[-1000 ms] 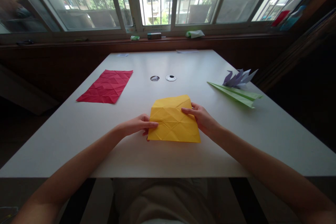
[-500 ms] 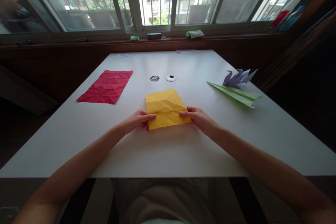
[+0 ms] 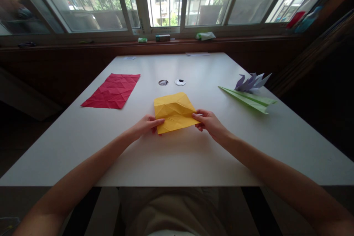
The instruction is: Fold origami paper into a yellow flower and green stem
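The left grip (image 3: 148,124) is pinching the yellow paper (image 3: 174,112) near its close left corner, thumb lying on top, and the right grip (image 3: 209,121) is pinching its right edge. The sheet is spanning the space between both grips and reaching beyond them, its creases rising in ridges; whether it is touching the table (image 3: 177,162) is hard to tell. Past its far edge, two discs (image 3: 180,82) are lying. Beyond and left of the left grip, the red paper (image 3: 113,91) is lying creased. Beyond and right of the right grip, the green plane (image 3: 246,99) is resting, the purple origami (image 3: 249,83) sitting just behind it.
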Action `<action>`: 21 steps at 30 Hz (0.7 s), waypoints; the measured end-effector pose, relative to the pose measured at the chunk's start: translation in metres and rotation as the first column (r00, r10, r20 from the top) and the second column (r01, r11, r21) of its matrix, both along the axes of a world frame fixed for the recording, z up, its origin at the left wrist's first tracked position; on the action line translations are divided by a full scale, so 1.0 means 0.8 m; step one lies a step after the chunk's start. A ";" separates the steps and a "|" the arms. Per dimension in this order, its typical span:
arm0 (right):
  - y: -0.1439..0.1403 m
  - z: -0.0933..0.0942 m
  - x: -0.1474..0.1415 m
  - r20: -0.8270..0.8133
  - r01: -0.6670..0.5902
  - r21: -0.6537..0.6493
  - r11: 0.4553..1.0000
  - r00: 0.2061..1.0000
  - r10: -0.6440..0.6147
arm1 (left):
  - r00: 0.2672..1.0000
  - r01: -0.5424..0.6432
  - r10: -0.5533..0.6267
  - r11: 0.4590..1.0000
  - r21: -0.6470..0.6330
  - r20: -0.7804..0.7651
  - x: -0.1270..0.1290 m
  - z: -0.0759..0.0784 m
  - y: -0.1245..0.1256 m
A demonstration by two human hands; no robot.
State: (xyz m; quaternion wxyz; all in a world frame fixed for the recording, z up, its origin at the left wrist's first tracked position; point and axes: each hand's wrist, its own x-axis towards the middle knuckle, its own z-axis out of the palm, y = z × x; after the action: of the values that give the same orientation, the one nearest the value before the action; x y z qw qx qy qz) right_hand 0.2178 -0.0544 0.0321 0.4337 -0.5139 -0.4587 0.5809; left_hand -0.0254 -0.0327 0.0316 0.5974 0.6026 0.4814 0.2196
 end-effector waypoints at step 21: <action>-0.009 0.007 -0.008 -0.124 -0.112 -0.006 0.994 0.986 0.110 | 0.928 -0.253 0.257 0.966 -0.052 0.271 -0.002 0.000 0.004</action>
State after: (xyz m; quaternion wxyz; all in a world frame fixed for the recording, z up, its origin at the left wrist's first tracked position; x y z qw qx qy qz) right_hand 0.2118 -0.0618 0.0378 0.4249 -0.4536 -0.4551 0.6377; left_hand -0.0272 -0.0295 0.0318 0.6297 0.4937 0.4697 0.3730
